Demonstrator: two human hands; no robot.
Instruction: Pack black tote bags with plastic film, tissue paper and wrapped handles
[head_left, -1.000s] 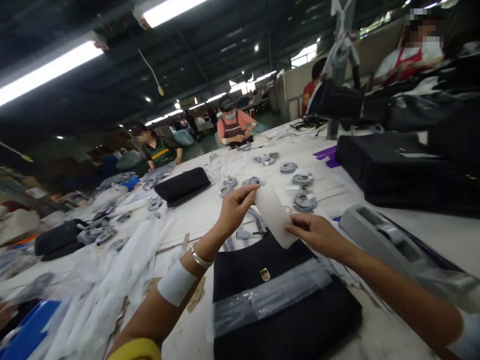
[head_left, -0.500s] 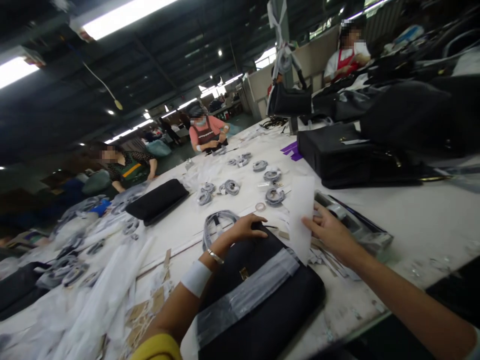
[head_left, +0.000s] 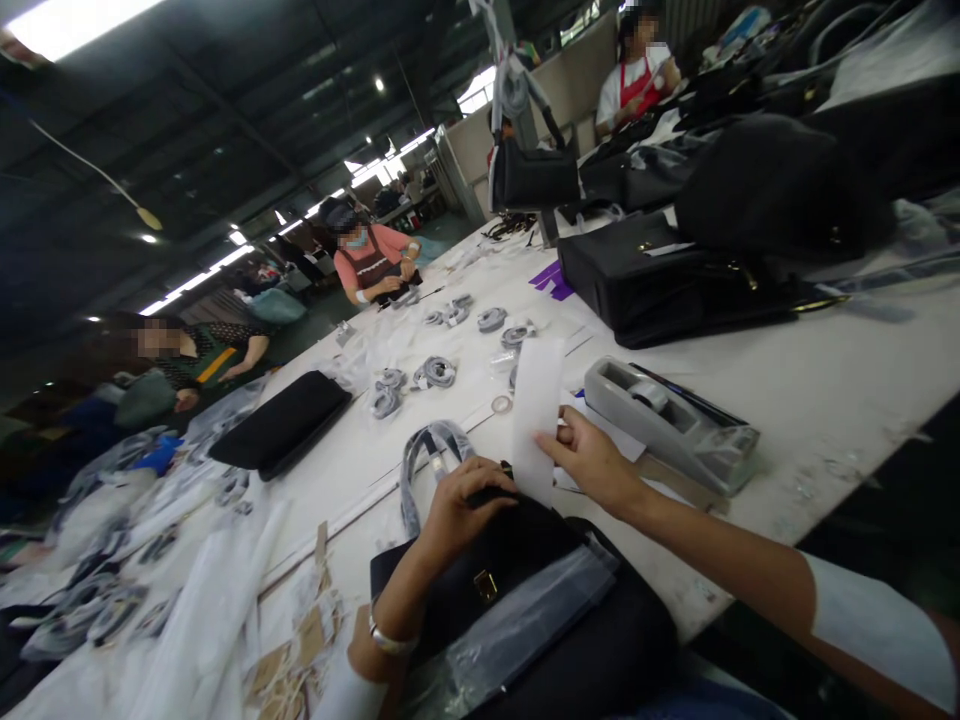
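Note:
A black handbag [head_left: 457,570] lies in front of me, with a gold clasp [head_left: 485,586] and a clear plastic wrap [head_left: 532,625] across its front. My left hand [head_left: 466,500] is closed at the bag's top edge, thumb and fingers pinching it; the fingertips are partly hidden. Between thumb and fingers, my right hand [head_left: 592,455] holds a whitish translucent strip [head_left: 537,415] upright. The strip's lower end is just behind the top edge of the bag. A plastic-wrapped handle [head_left: 420,455] stands up beyond my left hand.
A grey tape dispenser [head_left: 667,420] stands right of my right hand. Wrapped coils [head_left: 435,373] and a small tape roll [head_left: 501,405] lie ahead. Black bags [head_left: 622,285] are piled at right, another [head_left: 281,425] at left. Plastic sleeves [head_left: 187,610] cover the left side. Co-workers sit across the table.
The strip in my right hand has come closer to my left hand. My left fingers have closed on the bag's top edge, which appears raised. The view has shifted right, showing the tape dispenser fully.

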